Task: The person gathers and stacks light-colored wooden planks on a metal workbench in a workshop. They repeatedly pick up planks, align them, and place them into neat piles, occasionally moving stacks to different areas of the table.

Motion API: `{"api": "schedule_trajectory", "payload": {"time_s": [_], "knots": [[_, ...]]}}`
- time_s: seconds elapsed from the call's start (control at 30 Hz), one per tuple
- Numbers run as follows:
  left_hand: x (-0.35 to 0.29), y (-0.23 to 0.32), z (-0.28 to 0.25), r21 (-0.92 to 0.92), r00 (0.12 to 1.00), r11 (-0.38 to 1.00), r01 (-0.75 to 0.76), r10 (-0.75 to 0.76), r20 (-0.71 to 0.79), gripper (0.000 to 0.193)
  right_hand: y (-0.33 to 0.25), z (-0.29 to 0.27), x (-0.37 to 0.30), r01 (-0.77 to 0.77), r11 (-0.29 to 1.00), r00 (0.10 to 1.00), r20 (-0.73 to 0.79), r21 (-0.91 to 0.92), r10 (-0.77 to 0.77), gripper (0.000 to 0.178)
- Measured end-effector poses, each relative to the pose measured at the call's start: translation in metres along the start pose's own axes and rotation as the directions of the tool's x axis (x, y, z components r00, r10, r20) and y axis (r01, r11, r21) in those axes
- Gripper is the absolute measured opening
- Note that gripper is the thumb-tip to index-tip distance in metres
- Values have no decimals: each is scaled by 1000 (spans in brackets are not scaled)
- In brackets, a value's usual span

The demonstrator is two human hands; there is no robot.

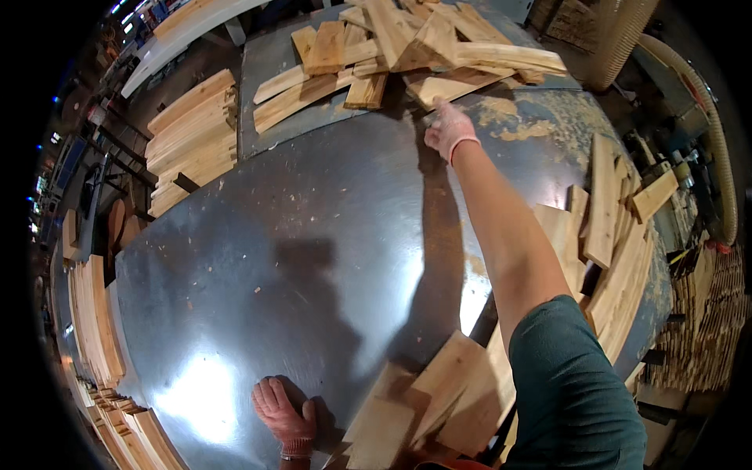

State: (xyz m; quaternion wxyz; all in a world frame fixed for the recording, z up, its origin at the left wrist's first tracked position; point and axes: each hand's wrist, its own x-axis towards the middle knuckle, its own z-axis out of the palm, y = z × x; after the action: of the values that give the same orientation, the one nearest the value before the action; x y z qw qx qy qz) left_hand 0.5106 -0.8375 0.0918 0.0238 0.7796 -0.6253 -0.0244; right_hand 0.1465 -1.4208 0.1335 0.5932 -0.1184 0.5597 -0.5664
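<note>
Board (458, 84) position: near edge of the pile (407, 51), directly beyond the right hand (452, 133). I read its long axis as roughly crosswise to the forearm, right end slightly farther away. Right hand is nearer; its index finger overlaps the board's edge — I cannot tell whether it grips. Left hand (286, 415): fingers extended, nothing held, low over the table (352, 196). Board appearance: flat, pale wood, partly darker brown.

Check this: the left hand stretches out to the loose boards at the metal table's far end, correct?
Not quite: the head view shows the right hand stretched out to the loose boards at the far end of the metal table.
</note>
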Motion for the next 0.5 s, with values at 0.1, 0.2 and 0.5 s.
{"api": "schedule_trajectory", "payload": {"time_s": [0.1,0.2,0.5], "knots": [[4,-7,5,6,997,998,-65,65,-42,97,2,6,26,114,994,992,46,8,-114,22],[6,-6,0,23,997,997,-74,75,-32,96,-2,-18,33,87,975,959,249,205,-138,8],[11,9,-16,-39,999,999,-31,30,-29,85,16,-182,-339,-233,964,790,554,-128,265,28]]}}
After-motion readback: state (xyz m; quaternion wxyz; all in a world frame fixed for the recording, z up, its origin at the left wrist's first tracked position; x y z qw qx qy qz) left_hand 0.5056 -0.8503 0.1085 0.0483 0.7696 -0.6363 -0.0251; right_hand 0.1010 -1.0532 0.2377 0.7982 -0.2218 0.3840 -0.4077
